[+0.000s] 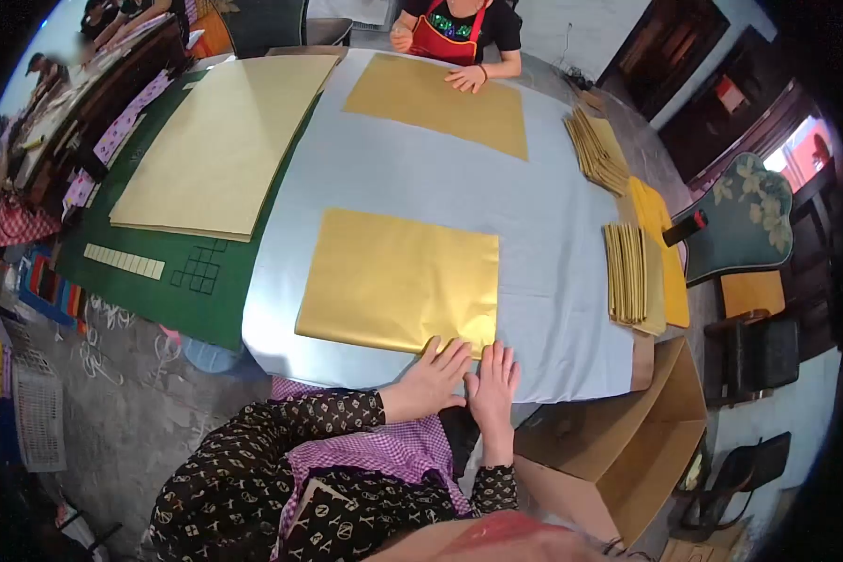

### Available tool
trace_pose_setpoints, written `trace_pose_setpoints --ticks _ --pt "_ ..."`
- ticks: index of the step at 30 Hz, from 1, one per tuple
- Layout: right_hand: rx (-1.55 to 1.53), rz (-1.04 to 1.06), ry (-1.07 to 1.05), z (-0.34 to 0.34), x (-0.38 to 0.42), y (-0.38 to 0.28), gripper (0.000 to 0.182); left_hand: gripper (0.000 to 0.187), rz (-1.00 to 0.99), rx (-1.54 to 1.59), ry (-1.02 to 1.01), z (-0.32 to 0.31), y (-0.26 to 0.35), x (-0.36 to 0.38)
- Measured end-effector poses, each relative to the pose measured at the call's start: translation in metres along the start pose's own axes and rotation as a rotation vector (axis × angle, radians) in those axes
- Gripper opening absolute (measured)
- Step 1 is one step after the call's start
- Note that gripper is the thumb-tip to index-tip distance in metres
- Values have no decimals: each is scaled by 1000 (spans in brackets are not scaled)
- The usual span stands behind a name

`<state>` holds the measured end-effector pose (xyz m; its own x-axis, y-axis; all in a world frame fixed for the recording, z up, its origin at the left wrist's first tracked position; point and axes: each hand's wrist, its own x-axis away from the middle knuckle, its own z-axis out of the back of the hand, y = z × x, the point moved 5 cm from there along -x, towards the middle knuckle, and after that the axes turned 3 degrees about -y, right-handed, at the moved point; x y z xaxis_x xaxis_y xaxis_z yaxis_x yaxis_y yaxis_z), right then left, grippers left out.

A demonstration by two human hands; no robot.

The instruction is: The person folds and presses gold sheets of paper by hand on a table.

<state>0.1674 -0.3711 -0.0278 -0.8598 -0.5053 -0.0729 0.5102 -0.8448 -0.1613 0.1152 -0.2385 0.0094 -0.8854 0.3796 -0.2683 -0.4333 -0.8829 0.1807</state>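
Observation:
A gold paper sheet (398,276) lies flat on the light blue tablecloth (403,173), its near edge looking folded over. My left hand (433,377) rests on that near edge toward the right, palm down, fingers stretched out. Close beside it, my right hand (493,382) lies flat with its fingertips at the sheet's near right corner. Neither hand grips anything. Across the table, a second gold sheet (440,101) lies under the hand of another person (459,33) in a red apron.
Large cream sheets (225,140) are stacked on a green mat (192,300) at the left. Folded gold bundles (628,276) and another bundle (593,150) line the right edge. An open cardboard box (628,450) stands below the table at right, near a green chair (740,220).

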Motion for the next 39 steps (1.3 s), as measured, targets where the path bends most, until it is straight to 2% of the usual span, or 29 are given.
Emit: trace_pose_setpoints --ticks 7,16,25,27,30,36,38,39 --pt "-58 -17 5 -3 0 -1 66 81 22 -72 -65 -13 -4 5" --pt "-22 -4 23 -3 1 -2 67 79 146 -37 -71 12 -31 38" --pt "-28 11 24 3 2 -3 67 77 418 -117 -128 47 -93 108" --pt "-79 -28 -75 3 1 -3 66 74 519 -149 -139 53 -106 123" --pt "-49 -21 -72 1 0 -1 66 75 590 -128 -144 57 -120 139" --pt "-46 -36 -83 -1 2 1 66 75 597 -82 -167 55 -123 145" --pt "-41 -35 -75 -1 2 1 66 74 589 -193 -90 57 -123 146" --pt "-34 -33 -57 0 2 0 66 75 612 -107 -126 58 -124 147"
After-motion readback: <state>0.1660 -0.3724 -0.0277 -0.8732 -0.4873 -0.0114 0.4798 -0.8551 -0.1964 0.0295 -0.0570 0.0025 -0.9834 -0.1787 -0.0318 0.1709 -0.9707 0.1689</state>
